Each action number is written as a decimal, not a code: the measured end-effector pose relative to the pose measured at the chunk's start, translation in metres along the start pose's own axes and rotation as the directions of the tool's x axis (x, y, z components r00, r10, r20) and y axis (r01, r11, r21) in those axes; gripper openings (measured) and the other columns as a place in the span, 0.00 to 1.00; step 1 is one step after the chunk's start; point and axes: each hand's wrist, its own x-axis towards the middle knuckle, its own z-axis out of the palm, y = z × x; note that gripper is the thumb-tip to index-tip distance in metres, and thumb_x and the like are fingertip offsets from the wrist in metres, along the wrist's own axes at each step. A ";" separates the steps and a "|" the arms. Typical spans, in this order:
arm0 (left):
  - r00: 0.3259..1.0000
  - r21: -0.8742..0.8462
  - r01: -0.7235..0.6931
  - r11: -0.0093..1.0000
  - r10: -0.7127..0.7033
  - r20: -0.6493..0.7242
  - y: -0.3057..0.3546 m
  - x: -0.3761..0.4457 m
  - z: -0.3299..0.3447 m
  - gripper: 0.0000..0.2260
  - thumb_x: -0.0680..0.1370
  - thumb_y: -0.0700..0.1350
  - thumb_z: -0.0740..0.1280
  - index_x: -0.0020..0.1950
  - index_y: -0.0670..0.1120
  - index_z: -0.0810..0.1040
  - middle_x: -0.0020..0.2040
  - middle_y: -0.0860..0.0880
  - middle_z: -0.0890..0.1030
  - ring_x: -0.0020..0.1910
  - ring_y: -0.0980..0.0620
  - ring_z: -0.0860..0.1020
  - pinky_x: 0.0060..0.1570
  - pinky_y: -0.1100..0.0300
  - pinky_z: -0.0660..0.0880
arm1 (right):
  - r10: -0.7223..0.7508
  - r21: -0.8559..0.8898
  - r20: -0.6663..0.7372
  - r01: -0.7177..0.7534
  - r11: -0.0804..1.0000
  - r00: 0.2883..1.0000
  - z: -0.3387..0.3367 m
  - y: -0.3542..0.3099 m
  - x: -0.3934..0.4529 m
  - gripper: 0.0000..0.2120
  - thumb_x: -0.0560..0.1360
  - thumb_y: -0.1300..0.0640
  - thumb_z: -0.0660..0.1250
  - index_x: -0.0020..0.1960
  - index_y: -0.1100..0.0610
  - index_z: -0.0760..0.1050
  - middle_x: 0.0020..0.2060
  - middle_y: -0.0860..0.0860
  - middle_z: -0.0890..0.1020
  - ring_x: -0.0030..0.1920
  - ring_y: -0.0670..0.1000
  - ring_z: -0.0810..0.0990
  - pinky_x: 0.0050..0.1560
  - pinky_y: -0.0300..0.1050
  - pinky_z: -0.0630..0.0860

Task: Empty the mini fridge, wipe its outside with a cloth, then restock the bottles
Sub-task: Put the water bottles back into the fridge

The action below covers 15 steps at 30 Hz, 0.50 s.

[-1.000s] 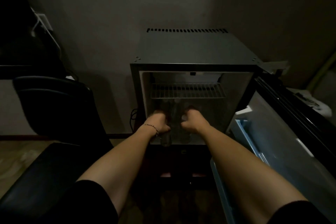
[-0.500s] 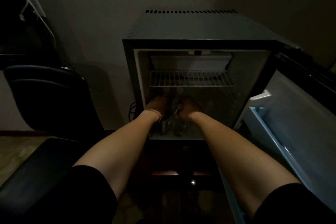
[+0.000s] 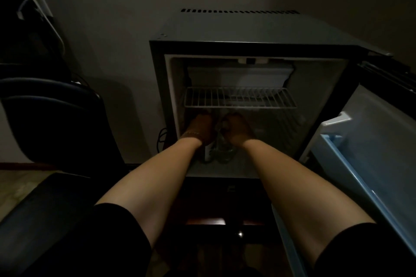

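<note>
Both my left hand (image 3: 201,128) and right hand (image 3: 236,129) are reaching under the wire shelf (image 3: 239,97). Each seems to be gripping bottles (image 3: 221,149), though dimness is hiding my fingers. I'm keeping them upright.

One head-worn wide-angle camera looks forward and down from above the person's forearms, close to the fridge (image 3: 247,36). It faces straight into the open cavity, with the door (image 3: 371,141) swung out at the right and a dark chair (image 3: 51,119) at the left edge.

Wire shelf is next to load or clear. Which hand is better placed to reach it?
Either. Left hand and right hand are both just below the wire shelf, each on clear bottles.
</note>
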 end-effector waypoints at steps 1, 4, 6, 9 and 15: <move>1.000 -0.003 0.002 1.000 -0.002 0.006 0.000 0.000 0.000 0.17 0.80 0.43 0.67 0.69 0.46 0.74 0.66 0.41 0.76 0.64 0.41 0.75 0.65 0.48 0.74 | 0.004 0.001 0.002 -0.004 1.000 1.000 -0.001 0.000 0.000 0.13 0.78 0.57 0.67 0.62 0.59 0.77 0.61 0.60 0.78 0.59 0.61 0.77 0.56 0.49 0.75; 1.000 -0.019 0.007 1.000 -0.007 -0.003 -0.001 -0.003 -0.003 0.16 0.81 0.42 0.66 0.68 0.45 0.74 0.66 0.41 0.76 0.64 0.41 0.75 0.65 0.47 0.73 | 0.021 -0.002 0.008 -0.021 1.000 1.000 0.000 0.000 0.000 0.13 0.78 0.57 0.66 0.62 0.59 0.77 0.61 0.60 0.77 0.59 0.60 0.77 0.53 0.45 0.72; 1.000 0.004 0.011 1.000 -0.011 -0.003 -0.001 -0.004 -0.003 0.16 0.81 0.44 0.65 0.69 0.45 0.74 0.68 0.40 0.75 0.65 0.40 0.75 0.66 0.48 0.72 | 0.018 -0.005 0.018 -0.018 1.000 1.000 -0.001 0.000 -0.002 0.14 0.79 0.58 0.66 0.64 0.59 0.77 0.62 0.59 0.77 0.61 0.60 0.76 0.56 0.46 0.73; 1.000 0.006 0.022 1.000 -0.022 0.012 0.000 -0.010 -0.004 0.17 0.81 0.45 0.65 0.70 0.46 0.74 0.68 0.41 0.75 0.66 0.40 0.74 0.67 0.48 0.71 | 0.033 -0.005 0.043 -0.033 0.999 0.999 -0.005 -0.005 -0.008 0.17 0.79 0.59 0.66 0.67 0.58 0.75 0.64 0.59 0.76 0.64 0.60 0.75 0.63 0.50 0.74; 0.999 -0.027 0.037 0.999 -0.037 0.007 0.013 -0.026 -0.020 0.14 0.80 0.47 0.66 0.66 0.50 0.76 0.64 0.45 0.77 0.62 0.43 0.77 0.64 0.46 0.74 | 0.125 -0.034 0.076 -0.123 0.992 0.989 -0.018 -0.017 -0.026 0.21 0.78 0.54 0.67 0.70 0.54 0.71 0.71 0.57 0.69 0.63 0.56 0.73 0.61 0.49 0.72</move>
